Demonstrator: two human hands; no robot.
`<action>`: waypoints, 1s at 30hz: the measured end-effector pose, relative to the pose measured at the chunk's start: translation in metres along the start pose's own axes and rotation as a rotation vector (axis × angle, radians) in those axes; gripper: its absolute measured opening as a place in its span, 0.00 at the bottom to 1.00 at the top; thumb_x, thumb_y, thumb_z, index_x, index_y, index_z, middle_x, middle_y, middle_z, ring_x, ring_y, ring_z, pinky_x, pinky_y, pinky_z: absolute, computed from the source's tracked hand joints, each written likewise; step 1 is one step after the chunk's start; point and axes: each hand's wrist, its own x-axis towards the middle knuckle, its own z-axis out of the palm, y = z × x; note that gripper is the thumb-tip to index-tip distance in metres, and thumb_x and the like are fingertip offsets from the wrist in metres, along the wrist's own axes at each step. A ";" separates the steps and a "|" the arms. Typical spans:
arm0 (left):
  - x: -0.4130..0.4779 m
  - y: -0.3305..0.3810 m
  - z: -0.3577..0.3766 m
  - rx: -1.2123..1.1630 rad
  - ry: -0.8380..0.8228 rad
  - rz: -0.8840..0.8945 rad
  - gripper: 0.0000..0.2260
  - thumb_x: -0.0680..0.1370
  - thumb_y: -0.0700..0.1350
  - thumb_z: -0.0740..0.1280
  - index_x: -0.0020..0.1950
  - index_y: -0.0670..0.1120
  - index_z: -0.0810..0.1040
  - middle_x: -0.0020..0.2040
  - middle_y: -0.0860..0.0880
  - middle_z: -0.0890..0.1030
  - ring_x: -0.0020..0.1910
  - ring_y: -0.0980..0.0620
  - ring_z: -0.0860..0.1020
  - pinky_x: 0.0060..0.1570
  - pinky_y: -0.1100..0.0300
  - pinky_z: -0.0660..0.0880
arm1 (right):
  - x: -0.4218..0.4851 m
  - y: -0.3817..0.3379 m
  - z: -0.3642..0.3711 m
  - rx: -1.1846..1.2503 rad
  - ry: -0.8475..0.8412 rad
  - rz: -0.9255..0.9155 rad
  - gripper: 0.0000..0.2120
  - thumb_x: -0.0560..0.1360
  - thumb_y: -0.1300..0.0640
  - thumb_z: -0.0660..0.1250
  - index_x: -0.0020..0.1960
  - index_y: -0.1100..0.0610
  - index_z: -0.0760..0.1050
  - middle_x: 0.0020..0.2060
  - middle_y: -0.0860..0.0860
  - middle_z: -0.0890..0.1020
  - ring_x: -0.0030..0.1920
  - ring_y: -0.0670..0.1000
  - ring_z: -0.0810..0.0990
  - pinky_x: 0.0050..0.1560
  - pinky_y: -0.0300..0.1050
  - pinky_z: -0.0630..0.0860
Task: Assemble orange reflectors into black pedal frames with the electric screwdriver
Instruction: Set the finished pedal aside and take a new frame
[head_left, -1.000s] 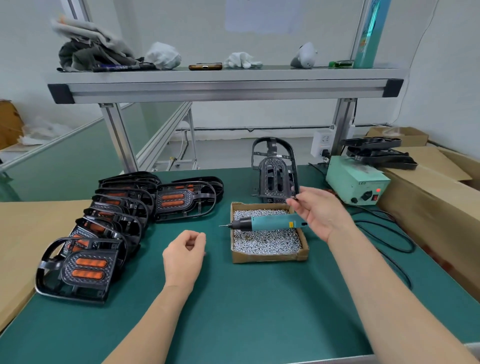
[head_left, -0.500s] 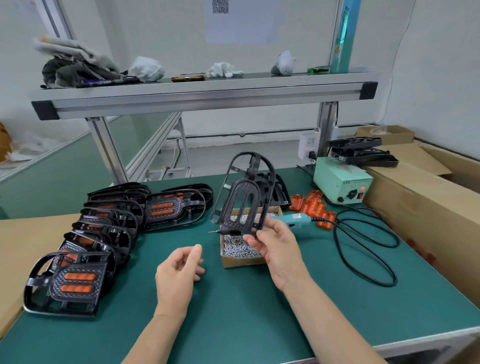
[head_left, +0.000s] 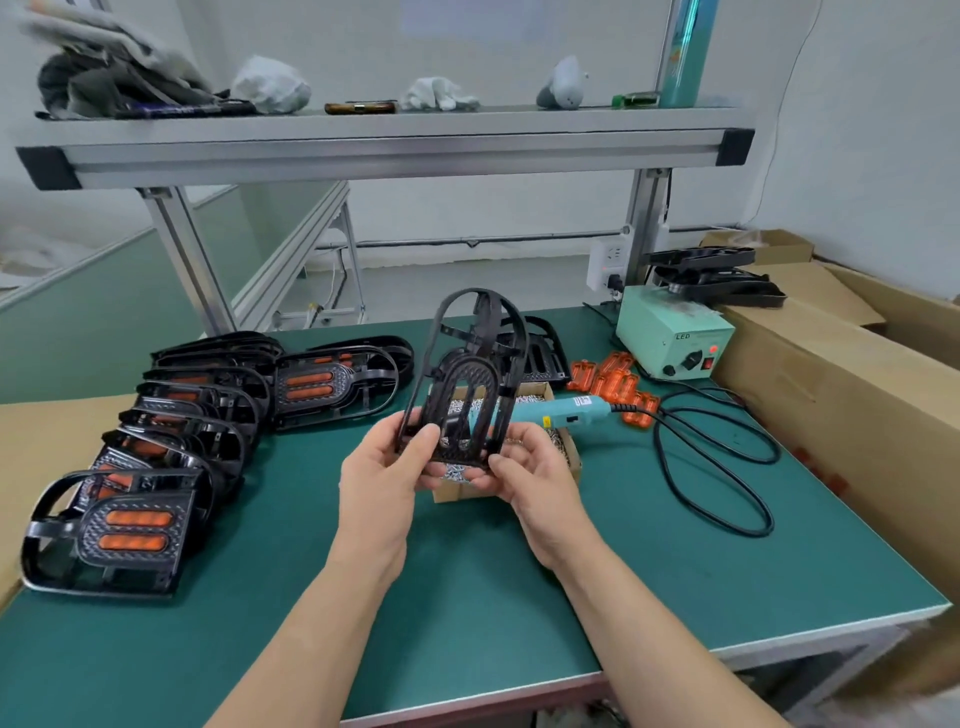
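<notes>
An empty black pedal frame (head_left: 470, 374) stands upright in the air over the table's middle. My left hand (head_left: 387, 465) grips its lower left edge and my right hand (head_left: 530, 465) grips its lower right corner. Behind the frame, the teal electric screwdriver (head_left: 563, 413) lies across a cardboard box of screws (head_left: 558, 447), mostly hidden by my hands. Loose orange reflectors (head_left: 613, 382) lie in a heap to the right of the box. Another empty black frame (head_left: 543, 353) lies behind the held one.
Several finished pedals with orange reflectors (head_left: 130, 525) are stacked in a row at the left. A green power supply (head_left: 675, 335) sits at the back right, its black cable (head_left: 711, 467) looped over the green table (head_left: 467, 597). Cardboard boxes (head_left: 841, 395) line the right side.
My right hand left the screwdriver on the screw box, picked up an empty black frame and brought it toward me. My left hand rose from the table and took hold of the frame too.
</notes>
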 end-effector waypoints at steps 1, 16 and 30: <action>-0.001 0.001 0.000 0.019 -0.014 0.013 0.07 0.78 0.40 0.70 0.52 0.51 0.83 0.43 0.47 0.85 0.33 0.53 0.78 0.34 0.64 0.77 | -0.002 0.000 0.000 -0.012 -0.017 0.000 0.13 0.81 0.75 0.57 0.60 0.62 0.72 0.44 0.54 0.87 0.40 0.52 0.85 0.43 0.41 0.81; -0.033 0.015 -0.031 0.539 -0.173 0.345 0.09 0.73 0.47 0.71 0.52 0.58 0.83 0.43 0.55 0.84 0.37 0.57 0.77 0.41 0.65 0.73 | -0.005 -0.022 -0.034 -0.051 0.225 -0.057 0.18 0.85 0.49 0.55 0.53 0.61 0.78 0.39 0.55 0.82 0.29 0.50 0.77 0.27 0.40 0.69; -0.052 -0.005 -0.043 1.041 -0.306 0.851 0.14 0.70 0.41 0.71 0.54 0.54 0.79 0.45 0.57 0.78 0.41 0.52 0.76 0.42 0.54 0.74 | -0.007 -0.027 -0.060 -0.283 0.106 0.024 0.12 0.69 0.51 0.67 0.46 0.54 0.85 0.45 0.54 0.86 0.47 0.51 0.83 0.55 0.52 0.77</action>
